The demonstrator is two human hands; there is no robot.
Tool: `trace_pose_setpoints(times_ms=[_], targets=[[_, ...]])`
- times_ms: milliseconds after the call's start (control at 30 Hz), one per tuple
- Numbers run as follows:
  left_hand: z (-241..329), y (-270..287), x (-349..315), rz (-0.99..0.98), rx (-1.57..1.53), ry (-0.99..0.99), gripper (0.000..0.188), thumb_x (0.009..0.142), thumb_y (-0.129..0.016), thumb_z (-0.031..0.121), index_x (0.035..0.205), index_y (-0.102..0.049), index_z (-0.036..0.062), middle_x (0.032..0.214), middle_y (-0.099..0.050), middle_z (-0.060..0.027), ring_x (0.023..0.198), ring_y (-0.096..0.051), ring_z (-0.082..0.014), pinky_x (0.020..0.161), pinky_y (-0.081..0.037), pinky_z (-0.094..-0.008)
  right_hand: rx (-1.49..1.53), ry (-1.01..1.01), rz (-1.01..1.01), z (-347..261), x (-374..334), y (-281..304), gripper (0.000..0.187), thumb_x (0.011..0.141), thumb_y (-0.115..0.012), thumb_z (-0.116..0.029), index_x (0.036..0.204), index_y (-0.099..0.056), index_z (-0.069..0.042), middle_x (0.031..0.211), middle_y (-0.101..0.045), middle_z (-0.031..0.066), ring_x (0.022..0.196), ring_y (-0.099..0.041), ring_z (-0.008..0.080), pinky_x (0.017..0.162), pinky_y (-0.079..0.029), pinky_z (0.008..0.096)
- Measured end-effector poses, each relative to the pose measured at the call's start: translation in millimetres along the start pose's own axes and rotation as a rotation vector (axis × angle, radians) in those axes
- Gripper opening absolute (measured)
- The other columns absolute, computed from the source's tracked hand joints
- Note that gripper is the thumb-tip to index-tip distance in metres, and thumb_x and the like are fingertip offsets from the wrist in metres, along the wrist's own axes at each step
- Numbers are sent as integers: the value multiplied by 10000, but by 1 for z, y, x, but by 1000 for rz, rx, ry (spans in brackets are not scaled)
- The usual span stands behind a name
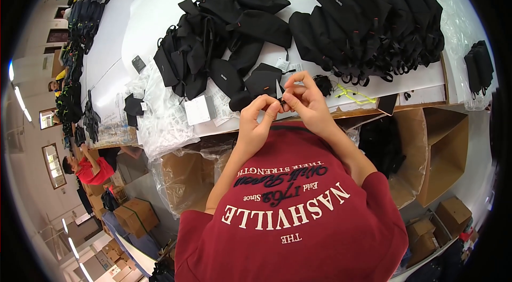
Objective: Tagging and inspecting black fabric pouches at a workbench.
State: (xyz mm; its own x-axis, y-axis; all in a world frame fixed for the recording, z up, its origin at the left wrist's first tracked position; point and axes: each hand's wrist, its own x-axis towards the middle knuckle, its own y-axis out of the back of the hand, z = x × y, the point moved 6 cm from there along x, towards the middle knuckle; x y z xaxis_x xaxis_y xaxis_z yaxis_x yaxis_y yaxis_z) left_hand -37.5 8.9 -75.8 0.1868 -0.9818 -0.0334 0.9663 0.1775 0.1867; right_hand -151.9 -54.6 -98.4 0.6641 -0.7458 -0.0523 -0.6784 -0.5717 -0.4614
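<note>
My left hand [258,122] and my right hand [308,105] meet at the table's near edge, thumbs and fingertips closed. Both pinch a small black piece [282,102], too small to name. Between the fingers a pointed silver blade [278,90] sticks up; its handle is hidden, so which hand has it I cannot tell. Just beyond lies a black fabric pouch [262,80] with a small orange tab. Left of it rests another black pouch [226,76], touching the loose heap of black bags [213,20].
A large stack of black bags [368,20] stands at the far right. Yellow-green cords [356,95] lie near the right edge. White cards [200,110] and clear plastic [162,122] sit at left. Open cardboard boxes [440,148] stand below the table. A person in red [95,169] works at left.
</note>
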Motion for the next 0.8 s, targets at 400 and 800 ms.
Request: trace_pose_setpoints(times_ms=[400,800], targets=[[10,-2,2,-7,200,-120,113,863,-615,79,820,-583,-20,734,-596,-48,668,-528,-111,639,-423,-239,-337,173,21,-16,-3,-3,167,890,-551,-16,1007,-437,-49,715,-555,25,690,-553,84,638,-430,219],[0,-1,-2,-196,66,85,147,884,-622,122,878,-553,-7,757,-576,-5,736,-528,-62,671,-414,-207,-210,1,-160,-6,-6,-4,123,928,-528,-68,999,-428,-57,786,-526,6,706,-488,65,660,-406,197]])
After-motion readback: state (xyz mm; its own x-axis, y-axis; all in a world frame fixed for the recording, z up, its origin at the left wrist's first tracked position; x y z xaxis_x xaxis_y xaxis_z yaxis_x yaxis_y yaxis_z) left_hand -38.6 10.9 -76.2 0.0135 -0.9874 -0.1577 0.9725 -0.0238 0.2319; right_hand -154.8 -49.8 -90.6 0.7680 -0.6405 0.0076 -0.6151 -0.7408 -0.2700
